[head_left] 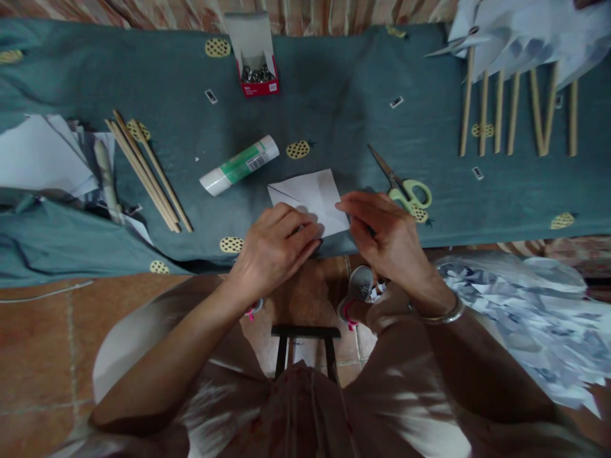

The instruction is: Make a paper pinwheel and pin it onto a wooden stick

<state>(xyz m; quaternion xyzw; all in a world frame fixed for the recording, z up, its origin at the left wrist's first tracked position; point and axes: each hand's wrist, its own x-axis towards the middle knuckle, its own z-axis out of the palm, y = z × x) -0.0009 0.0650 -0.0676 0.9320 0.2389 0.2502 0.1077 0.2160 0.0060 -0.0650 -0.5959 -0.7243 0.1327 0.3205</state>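
A white sheet of paper (321, 191) with a crease across it lies in front of me, close to the table's near edge. My left hand (281, 238) rests on its lower left part, fingers bent together and gripping it. At the right edge, my right hand (384, 229) holds the paper between thumb and fingers. Just beyond the paper to the left is a white and green glue stick (240, 165) on its side. Scissors (403, 184) with pale green handles lie to the right, their blades pointing away from me.
A red box (260, 88) of small metal pieces stands open at the back. Wooden sticks (146, 172) and white sheets (42, 156) lie on the left. Paper pinwheels (534, 38) on sticks are at the back right. A bag of paper scraps (529, 318) sits below, right.
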